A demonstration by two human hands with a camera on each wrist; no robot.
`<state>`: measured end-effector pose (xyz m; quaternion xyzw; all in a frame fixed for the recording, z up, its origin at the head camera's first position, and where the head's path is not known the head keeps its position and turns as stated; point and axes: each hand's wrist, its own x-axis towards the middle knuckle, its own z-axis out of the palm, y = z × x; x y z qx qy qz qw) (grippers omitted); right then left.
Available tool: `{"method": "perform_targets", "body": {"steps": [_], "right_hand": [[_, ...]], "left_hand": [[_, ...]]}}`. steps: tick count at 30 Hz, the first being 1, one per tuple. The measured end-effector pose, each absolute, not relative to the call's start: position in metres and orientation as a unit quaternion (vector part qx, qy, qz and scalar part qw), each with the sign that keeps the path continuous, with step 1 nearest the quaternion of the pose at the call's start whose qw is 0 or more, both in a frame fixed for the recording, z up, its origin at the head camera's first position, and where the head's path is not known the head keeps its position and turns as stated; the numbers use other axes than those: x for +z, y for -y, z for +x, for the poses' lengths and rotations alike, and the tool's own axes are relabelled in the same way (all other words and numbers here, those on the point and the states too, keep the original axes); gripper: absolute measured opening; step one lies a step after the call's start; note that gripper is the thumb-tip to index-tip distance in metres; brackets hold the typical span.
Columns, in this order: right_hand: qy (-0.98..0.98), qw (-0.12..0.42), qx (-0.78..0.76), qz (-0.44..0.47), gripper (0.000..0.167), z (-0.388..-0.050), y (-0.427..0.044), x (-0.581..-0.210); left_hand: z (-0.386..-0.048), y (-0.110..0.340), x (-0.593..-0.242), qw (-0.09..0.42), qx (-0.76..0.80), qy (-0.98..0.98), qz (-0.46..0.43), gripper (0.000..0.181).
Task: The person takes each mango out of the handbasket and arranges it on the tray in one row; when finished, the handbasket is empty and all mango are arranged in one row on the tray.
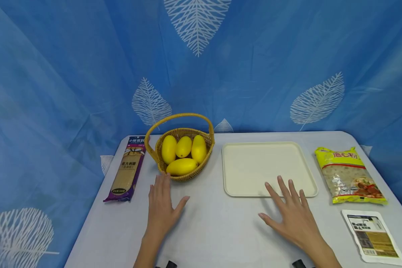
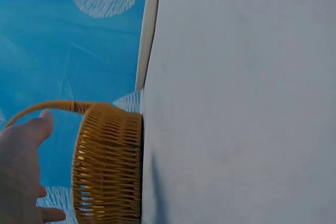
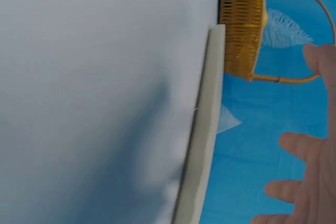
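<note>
The left hand [image 1: 161, 210], thumb out, and right hand [image 1: 290, 219], fingers wide, hold nothing. At the right fingertips lies the tray [image 1: 258, 169], long axis left to right; it looks light, stiff, slick, best gripped by its 2 short sides. Beyond the left fingers, the basket [image 2: 107, 166] with 4 yellow fruits [image 1: 184, 147] should be heavier; its stiff handle [image 1: 184, 114], arching left to right, suits lifting.

We see a blue curtain [image 1: 254, 74] printed with white, lacy-veined leaves. The table [image 1: 207, 234] is plain white, the tray [image 1: 264, 167] plain cream. We find the basket [image 2: 107, 166] golden-brown in a woven pattern, its fruit [image 1: 182, 167] yellow. The pasta pack [image 1: 127, 169] shows us purple round tan, the bag [image 1: 350, 175] yellow with red lettering, the pouch [image 1: 373, 236] white with brown and gold blocks.
</note>
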<state>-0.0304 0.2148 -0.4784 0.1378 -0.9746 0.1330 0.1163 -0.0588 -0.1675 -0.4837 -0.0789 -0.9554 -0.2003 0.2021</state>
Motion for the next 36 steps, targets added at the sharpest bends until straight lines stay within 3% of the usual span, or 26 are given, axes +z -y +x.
{"method": "perform_targets", "body": {"steps": [8,16,25,36], "right_hand": [[0.955,0.137,0.154,0.213,0.082,-0.064,-0.193,-0.461],[0.926,0.16,0.19,0.286,0.075,-0.102,-0.151,-0.443],[0.908,0.141,0.235,0.316,0.074,-0.138,-0.103,-0.431],[0.898,0.079,0.286,0.326,0.072,-0.186,-0.052,-0.425]], "left_hand": [[-0.091,0.172,-0.489,0.147,-0.413,0.898,0.031,0.094],[-0.106,0.172,-0.506,0.149,-0.486,0.86,0.051,0.095],[-0.111,0.173,-0.524,0.151,-0.537,0.829,0.041,0.09],[-0.112,0.176,-0.528,0.17,-0.534,0.828,0.029,0.089]]}}
